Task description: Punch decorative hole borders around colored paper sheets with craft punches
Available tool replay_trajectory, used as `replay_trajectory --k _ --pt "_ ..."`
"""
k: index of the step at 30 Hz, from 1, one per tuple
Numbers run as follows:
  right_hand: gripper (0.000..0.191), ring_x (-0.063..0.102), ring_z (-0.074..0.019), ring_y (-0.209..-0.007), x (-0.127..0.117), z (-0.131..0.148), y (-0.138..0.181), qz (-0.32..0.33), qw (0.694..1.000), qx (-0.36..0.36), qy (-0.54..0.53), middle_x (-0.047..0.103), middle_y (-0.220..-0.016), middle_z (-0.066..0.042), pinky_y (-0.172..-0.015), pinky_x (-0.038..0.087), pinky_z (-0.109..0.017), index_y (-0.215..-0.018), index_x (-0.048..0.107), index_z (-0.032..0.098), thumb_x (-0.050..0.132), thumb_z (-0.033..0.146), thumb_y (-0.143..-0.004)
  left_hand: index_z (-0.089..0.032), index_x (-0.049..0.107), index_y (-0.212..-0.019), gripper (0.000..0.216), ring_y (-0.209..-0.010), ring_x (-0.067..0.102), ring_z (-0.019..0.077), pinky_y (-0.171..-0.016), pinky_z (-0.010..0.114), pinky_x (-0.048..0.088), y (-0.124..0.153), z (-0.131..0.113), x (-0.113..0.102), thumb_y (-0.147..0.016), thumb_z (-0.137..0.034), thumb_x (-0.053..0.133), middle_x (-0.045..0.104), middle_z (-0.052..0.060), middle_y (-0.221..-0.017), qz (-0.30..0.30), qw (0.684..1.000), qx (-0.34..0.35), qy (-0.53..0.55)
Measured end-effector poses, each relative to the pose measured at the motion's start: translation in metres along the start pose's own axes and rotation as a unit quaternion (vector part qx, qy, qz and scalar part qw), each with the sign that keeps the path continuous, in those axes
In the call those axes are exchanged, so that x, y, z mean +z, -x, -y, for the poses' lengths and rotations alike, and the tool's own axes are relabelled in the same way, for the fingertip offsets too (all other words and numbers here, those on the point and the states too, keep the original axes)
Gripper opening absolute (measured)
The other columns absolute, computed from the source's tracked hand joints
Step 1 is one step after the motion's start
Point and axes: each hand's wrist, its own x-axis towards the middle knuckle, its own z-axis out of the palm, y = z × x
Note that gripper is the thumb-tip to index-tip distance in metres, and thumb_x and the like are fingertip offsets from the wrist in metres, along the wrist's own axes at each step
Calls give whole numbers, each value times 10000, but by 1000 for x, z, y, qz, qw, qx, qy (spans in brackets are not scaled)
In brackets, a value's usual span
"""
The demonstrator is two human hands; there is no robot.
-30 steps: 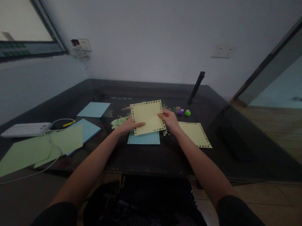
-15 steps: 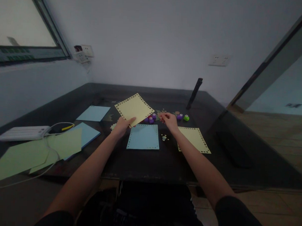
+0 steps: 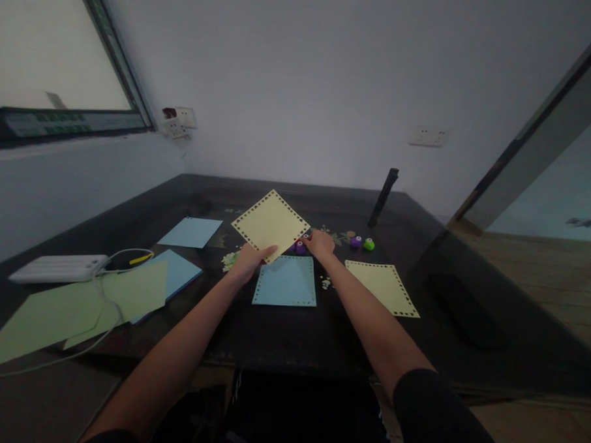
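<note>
My left hand (image 3: 249,261) grips the lower corner of a yellow paper sheet (image 3: 270,224), thumb on top. The sheet is tilted up off the table, and small punched holes run along its edges. My right hand (image 3: 320,243) is closed at the sheet's lower right edge, beside the purple craft punches (image 3: 300,248); what its fingertips hold is hidden. Below the hands lies a blue sheet (image 3: 285,283) with holes around its border. Small paper cut-outs (image 3: 326,283) lie scattered by its right side.
Another hole-edged yellow sheet (image 3: 383,289) lies to the right. A purple punch (image 3: 356,242) and a green punch (image 3: 369,244) sit behind it, near a black upright object (image 3: 383,196). On the left are a blue sheet (image 3: 191,232), pale green sheets (image 3: 71,309) and a white power strip (image 3: 58,268) with a cable.
My right hand has moved left and slightly down to the edge of the yellow sheet and the purple punches. My left hand still holds the sheet. The camera view has shifted slightly.
</note>
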Motion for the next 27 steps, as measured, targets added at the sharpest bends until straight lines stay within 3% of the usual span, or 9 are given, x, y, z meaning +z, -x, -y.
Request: replay_trajectory --k 3,6,11,13,16,19,23,27 --pt "337 587 -299 -1036 0 0 -3 -5 999 3 -48 657 -1046 -183 -835 423 -377 -892 676 141 623 445 -757 -152 624 -1064 478 -764 654 188 -542 255 523 0 2 0 -629 -302 756 657 111 -1112 11 999 16 -31" --pt "225 593 -293 -1037 -7 -7 0 -8 994 -5 -113 671 -1005 -171 -836 435 -366 -840 665 143 628 350 -762 -119 652 -963 406 -556 591 135 -424 219 445 1 2 2 -630 -331 750 696 103 -898 -1 997 11 -82" --pt "234 675 -162 -764 -29 -31 30 31 969 -46 -239 689 -949 -93 -625 510 -254 -1000 589 158 466 318 -882 -114 651 -863 333 -421 464 65 -375 186 346 10 -7 17 -650 -358 726 660 43 -702 17 999 -5 -49" --pt "255 679 -154 -679 -39 -42 53 83 893 -59 -439 668 -994 -106 -538 511 -243 -1055 554 152 517 300 -850 -126 640 -900 349 -437 481 57 -394 177 348 15 -13 29 -645 -347 730 667 40 -739 39 999 -16 -15" --pt "384 665 -141 -585 -52 -56 88 98 812 -50 -574 654 -984 -94 -469 498 -226 -1054 570 163 679 323 -723 -133 617 -961 403 -459 523 58 -413 174 356 22 -19 49 -631 -330 739 677 55 -811 73 997 -18 12" --pt "451 673 -142 -649 -56 -62 110 88 761 -36 -641 650 -985 -72 -590 551 -247 -1025 607 166 768 262 -615 -127 603 -965 390 -438 525 64 -406 185 359 31 -16 66 -660 -343 715 677 57 -812 83 996 14 2" --pt "403 680 -163 -708 -48 -65 114 82 694 -20 -715 666 -894 -32 -777 563 -339 -943 630 191 801 261 -585 -109 615 -887 308 -389 506 82 -385 198 350 39 -5 73 -709 -354 671 647 25 -633 101 989 54 -92" --pt "340 683 -172 -711 -41 -69 111 70 679 -18 -730 672 -880 -40 -803 556 -377 -920 627 199 782 299 -634 -111 625 -910 299 -375 507 87 -375 199 350 42 -4 69 -719 -338 661 660 25 -637 95 983 70 -143"
